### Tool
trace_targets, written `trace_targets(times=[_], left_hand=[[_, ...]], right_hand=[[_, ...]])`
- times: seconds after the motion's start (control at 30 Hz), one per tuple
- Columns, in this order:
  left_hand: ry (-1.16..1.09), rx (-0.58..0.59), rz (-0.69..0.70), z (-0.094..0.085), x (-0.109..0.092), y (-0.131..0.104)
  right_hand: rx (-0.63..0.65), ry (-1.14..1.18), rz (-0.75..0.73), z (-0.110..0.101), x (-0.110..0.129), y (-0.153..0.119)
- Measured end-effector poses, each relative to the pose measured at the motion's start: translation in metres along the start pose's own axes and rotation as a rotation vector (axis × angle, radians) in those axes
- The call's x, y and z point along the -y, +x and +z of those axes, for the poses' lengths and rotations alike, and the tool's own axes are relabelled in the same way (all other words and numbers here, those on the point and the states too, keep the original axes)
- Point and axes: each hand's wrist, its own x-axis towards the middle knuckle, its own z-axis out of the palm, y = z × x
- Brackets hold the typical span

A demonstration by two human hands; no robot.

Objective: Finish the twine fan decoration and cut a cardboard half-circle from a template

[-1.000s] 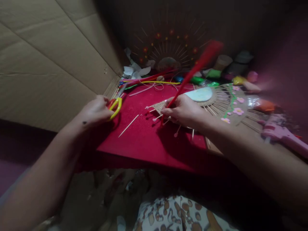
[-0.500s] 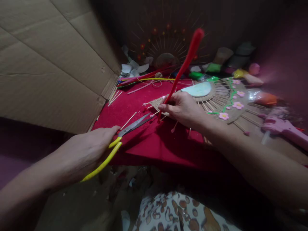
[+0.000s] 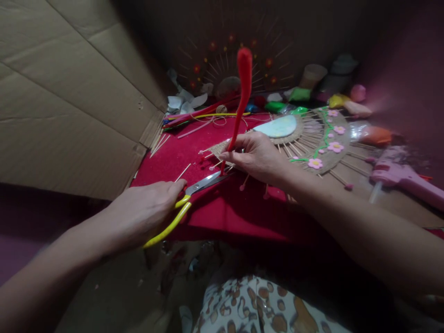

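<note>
My left hand (image 3: pixel 152 208) is closed on a pair of yellow-handled scissors (image 3: pixel 199 186). The blades are slightly parted and reach the lower end of a red pipe cleaner (image 3: pixel 244 76). Between thumb and fingers, my right hand (image 3: pixel 255 155) pinches that pipe cleaner, which stands upright with its upper end bent. Under and beside my right hand lies a half-round craft piece (image 3: pixel 342 157) of sticks and twine, with pink flowers, a green vine and a pale blue half-disc (image 3: pixel 279 126). My right hand and forearm hide part of it.
A cardboard panel (image 3: pixel 69 92) stands at the left of the red cloth (image 3: pixel 173 162). Loose sticks (image 3: pixel 159 145) and several pipe cleaners (image 3: pixel 208 115) lie near it. At the right is a pink glue gun (image 3: pixel 398 175), with an orange clay bag (image 3: pixel 374 135) behind it.
The scissors have moved right and slightly down, bringing the blades to the pipe cleaner's lower end. The pipe cleaner has swung more upright. The whole view has shifted a little.
</note>
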Motion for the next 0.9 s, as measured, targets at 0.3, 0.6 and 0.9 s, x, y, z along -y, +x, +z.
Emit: trace_targets(times=[0.3,0.6,0.9], left_hand=[[-0.073,0.201,-0.042,-0.014,-0.003,0.011],[-0.101,0.2,-0.009,-0.02,-0.002,0.006],[-0.142,0.254,0.028,-0.016,0.006,0.017]], right_hand=[[0.015,0.055,0.013,0.002,-0.002,0.0],[-0.003,0.04,-0.008,0.001,-0.004,0.003],[-0.019,0.015,-0.03,0.001,-0.004,0.004]])
